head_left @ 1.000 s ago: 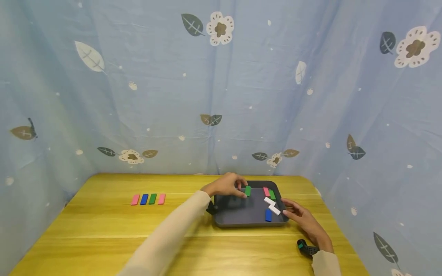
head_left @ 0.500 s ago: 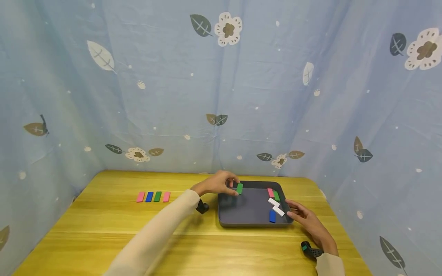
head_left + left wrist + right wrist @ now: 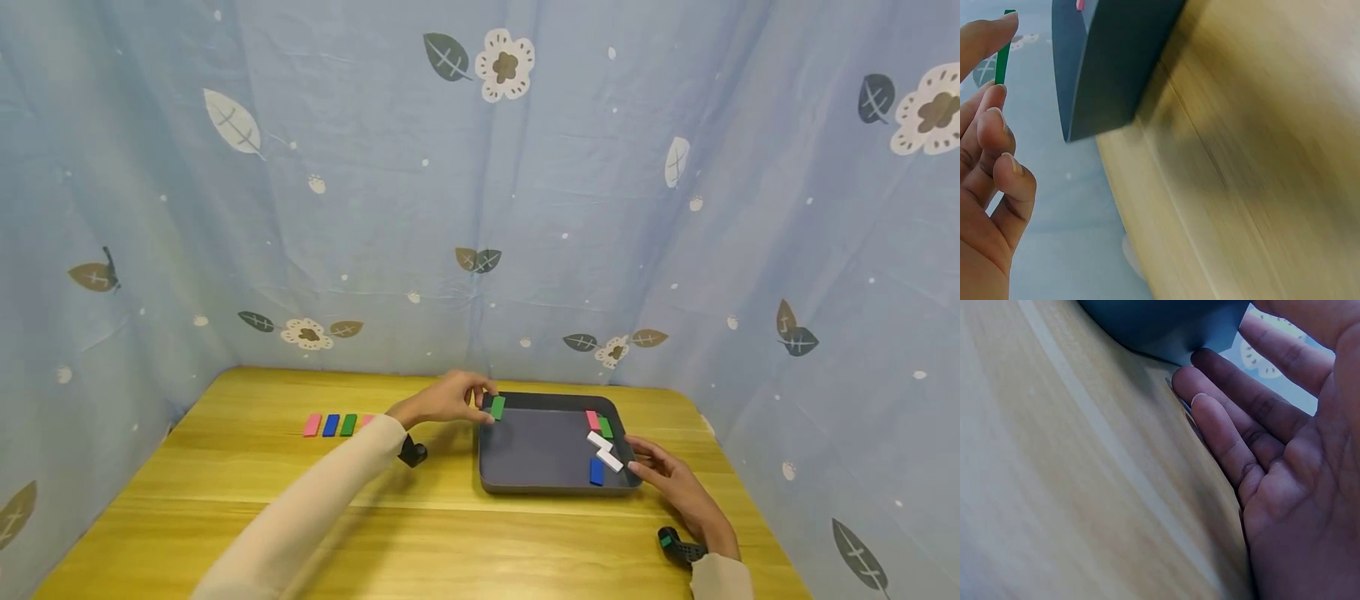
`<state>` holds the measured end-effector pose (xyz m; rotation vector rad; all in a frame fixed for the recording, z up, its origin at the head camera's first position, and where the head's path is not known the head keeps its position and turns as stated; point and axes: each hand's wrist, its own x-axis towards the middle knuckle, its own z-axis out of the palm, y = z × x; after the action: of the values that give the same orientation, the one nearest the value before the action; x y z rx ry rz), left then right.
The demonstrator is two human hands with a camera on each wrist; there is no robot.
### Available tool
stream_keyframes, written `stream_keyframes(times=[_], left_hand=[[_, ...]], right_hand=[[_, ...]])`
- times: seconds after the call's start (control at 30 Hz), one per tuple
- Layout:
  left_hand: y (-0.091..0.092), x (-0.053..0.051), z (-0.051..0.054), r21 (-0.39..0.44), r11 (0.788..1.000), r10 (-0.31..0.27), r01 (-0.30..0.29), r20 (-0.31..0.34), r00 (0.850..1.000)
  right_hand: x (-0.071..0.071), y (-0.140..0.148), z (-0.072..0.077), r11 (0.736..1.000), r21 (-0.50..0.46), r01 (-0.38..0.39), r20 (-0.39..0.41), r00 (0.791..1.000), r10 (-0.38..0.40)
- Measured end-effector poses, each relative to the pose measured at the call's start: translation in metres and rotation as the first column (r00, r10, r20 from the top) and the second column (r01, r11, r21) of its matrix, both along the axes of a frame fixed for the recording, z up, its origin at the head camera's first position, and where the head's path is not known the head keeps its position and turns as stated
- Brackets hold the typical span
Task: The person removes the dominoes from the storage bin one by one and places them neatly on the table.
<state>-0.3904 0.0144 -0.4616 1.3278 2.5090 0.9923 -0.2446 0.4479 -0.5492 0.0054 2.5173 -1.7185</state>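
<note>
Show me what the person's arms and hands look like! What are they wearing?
Plain cream sleeves: the left sleeve reaches the wrist. The left hand and right hand have no gloves. Each wrist has a black gadget; the right gadget shows a small green patch.

A yellow wood-grain table (image 3: 465, 546) spreads beneath my left hand (image 3: 447, 398). Just right of my grip sits a dark grey tray (image 3: 536, 454); well to its left lies a row — pink tile (image 3: 312, 425), blue tile (image 3: 331, 425), green tile (image 3: 348, 425), second pink tile (image 3: 367, 420), partly hidden.
</note>
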Motion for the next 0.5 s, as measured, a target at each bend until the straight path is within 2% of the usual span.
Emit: stream_keyframes(times=[0.5], left_hand=[[-0.053, 0.001, -0.006, 0.032, 0.998, 0.055, -0.054, -0.036, 0.998]], right_hand=[[0.001, -0.001, 0.002, 1.000, 0.007, -0.006, 0.003, 1.000, 0.006]])
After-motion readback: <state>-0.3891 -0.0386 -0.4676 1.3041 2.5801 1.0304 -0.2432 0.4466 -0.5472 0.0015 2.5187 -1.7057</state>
